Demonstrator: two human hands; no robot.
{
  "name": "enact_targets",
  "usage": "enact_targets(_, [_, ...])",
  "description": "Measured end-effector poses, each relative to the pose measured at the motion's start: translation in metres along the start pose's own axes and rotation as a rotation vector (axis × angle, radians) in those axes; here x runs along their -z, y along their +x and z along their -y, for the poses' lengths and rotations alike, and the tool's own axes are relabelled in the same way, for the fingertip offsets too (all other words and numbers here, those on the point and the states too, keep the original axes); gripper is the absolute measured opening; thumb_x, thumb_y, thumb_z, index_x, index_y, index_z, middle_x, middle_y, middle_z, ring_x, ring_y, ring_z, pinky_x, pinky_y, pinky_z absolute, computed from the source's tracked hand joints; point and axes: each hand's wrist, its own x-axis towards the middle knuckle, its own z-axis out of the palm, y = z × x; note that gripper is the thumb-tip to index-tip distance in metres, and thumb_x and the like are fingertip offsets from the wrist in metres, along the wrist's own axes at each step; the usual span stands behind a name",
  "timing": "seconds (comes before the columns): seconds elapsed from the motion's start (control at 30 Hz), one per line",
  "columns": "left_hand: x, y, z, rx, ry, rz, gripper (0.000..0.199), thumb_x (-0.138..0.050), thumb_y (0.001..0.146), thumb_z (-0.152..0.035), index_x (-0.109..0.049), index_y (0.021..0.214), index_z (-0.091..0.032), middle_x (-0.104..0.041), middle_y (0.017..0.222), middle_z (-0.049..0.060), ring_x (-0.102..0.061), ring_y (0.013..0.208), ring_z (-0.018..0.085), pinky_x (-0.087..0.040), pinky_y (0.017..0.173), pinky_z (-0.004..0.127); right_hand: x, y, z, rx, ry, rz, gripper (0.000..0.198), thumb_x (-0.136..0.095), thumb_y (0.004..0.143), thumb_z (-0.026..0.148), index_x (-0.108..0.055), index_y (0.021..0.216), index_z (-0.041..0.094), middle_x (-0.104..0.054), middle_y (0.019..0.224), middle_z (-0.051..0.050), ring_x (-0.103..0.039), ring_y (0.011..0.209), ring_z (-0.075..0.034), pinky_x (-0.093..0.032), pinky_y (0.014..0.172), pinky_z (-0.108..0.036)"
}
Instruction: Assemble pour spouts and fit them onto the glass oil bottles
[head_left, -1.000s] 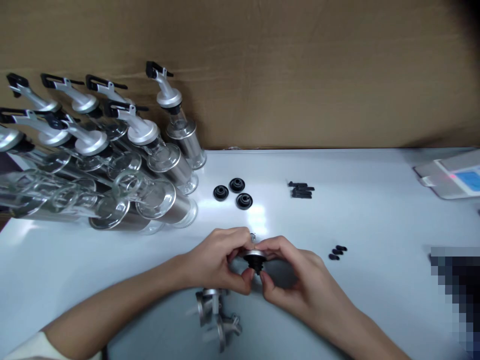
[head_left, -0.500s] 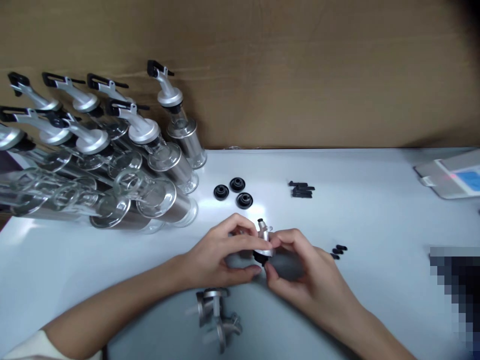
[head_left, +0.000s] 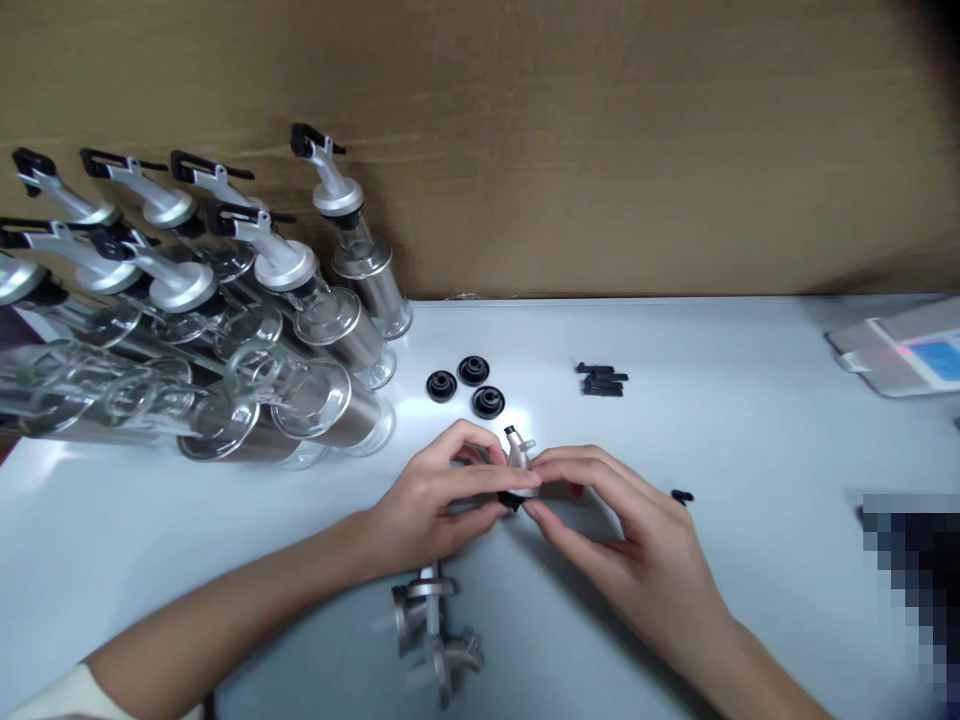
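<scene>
My left hand (head_left: 427,497) and my right hand (head_left: 639,530) both grip a small silver pourer spout (head_left: 517,460) above the table. A black tip sits on its upper end, and its black stopper (head_left: 511,500) shows underneath. The left index finger lies across the silver collar, with the thumb near the stopper. On the right, thumb and fingertips pinch the collar's other side. Several loose silver pourer spouts (head_left: 433,612) lie below my left wrist. Beyond the hands, three black ribbed stoppers (head_left: 488,402) rest on the table.
Glass bottles (head_left: 364,280), many with silver pourers, crowd the left side. Black lever pieces (head_left: 604,381) lie toward the back. A small black tip (head_left: 682,496) shows beside my right hand. A white device (head_left: 900,345) stands far right, before a cardboard wall (head_left: 600,150).
The pourer spout has moved slightly up and left and leans more to the left. My left thumb has closed in toward the stopper. My right hand now covers some of the small black tips.
</scene>
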Motion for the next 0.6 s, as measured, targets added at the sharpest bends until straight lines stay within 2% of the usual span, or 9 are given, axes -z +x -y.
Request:
enact_targets(0.2, [0.0009,0.0016,-0.0015,-0.005,0.011,-0.018,0.043,-0.061,0.082,-0.015,-0.054,0.123,-0.026,-0.057,0.106,0.007,-0.059,0.098,0.014,-0.054,0.087,0.028,0.0028,-0.0009,-0.0011,0.011,0.008,0.005,0.011,-0.057,0.082,0.013,-0.058,0.086,0.023,-0.069,0.083,-0.002,-0.068,0.078,-0.015,-0.057,0.069,-0.025])
enact_targets(0.3, [0.0011,0.0011,0.0,-0.004,-0.018,0.009,0.041,-0.062,0.082,-0.016,-0.056,0.122,-0.026,-0.058,0.11,0.007,-0.06,0.102,0.014,-0.053,0.091,0.029,0.0041,-0.0011,-0.0023,0.009,0.007,0.005,0.012,-0.057,0.081,0.013,-0.059,0.086,0.024,-0.07,0.083,-0.002,-0.069,0.079,-0.015,-0.057,0.07,-0.026])
enact_targets(0.43, [0.0021,0.0008,-0.0004,0.016,-0.036,0.059,0.039,-0.062,0.083,-0.018,-0.058,0.121,-0.025,-0.06,0.108,0.007,-0.061,0.099,0.013,-0.053,0.087,0.026,0.0046,-0.001,-0.0031,-0.017,-0.01,0.006,0.013,-0.054,0.081,0.013,-0.059,0.085,0.024,-0.071,0.083,-0.001,-0.07,0.078,-0.016,-0.058,0.069,-0.026])
enact_targets(0.6, [0.0026,0.0012,-0.0016,0.029,-0.043,0.052,0.036,-0.061,0.084,-0.018,-0.06,0.119,-0.025,-0.063,0.1,0.006,-0.062,0.092,0.013,-0.054,0.081,0.025,0.0026,-0.0018,-0.0034,-0.015,-0.019,0.009,0.013,-0.054,0.081,0.013,-0.059,0.087,0.023,-0.071,0.085,-0.002,-0.069,0.078,-0.015,-0.057,0.07,-0.025])
